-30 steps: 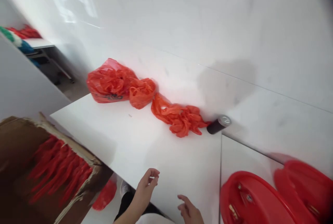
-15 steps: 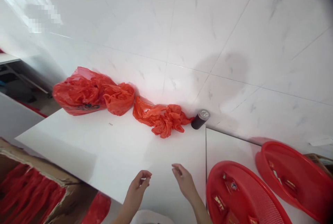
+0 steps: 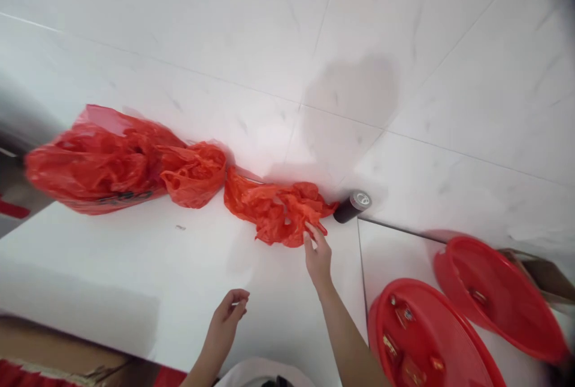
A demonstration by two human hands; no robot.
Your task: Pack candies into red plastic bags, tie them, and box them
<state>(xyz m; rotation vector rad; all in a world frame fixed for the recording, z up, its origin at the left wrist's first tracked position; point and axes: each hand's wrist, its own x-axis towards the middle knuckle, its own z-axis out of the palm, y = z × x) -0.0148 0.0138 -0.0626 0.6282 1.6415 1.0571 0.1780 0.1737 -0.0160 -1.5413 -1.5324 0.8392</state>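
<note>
A crumpled heap of thin red plastic bags (image 3: 274, 210) lies on the white table against the tiled wall. My right hand (image 3: 318, 252) reaches to its front right edge, the fingertips at the plastic and thumb and fingers apart. Whether the fingertips pinch any of it is hard to see. My left hand (image 3: 229, 309) hovers nearer to me over the table, its fingers loosely curled with a gap to the thumb and nothing in it. Just right of the heap, a dark can (image 3: 353, 207) stands by the wall.
A smaller red bag (image 3: 197, 174) and a large stuffed red bag (image 3: 103, 159) sit at the left. Two red plastic baskets (image 3: 431, 315) with small red-and-gold packets stand at the right. An open cardboard box (image 3: 58, 345) is below the table's near left edge.
My right hand has moved forward from above the table to the red bag heap, whose near edge looks changed in shape. My left hand stays near me. The view has shifted.
</note>
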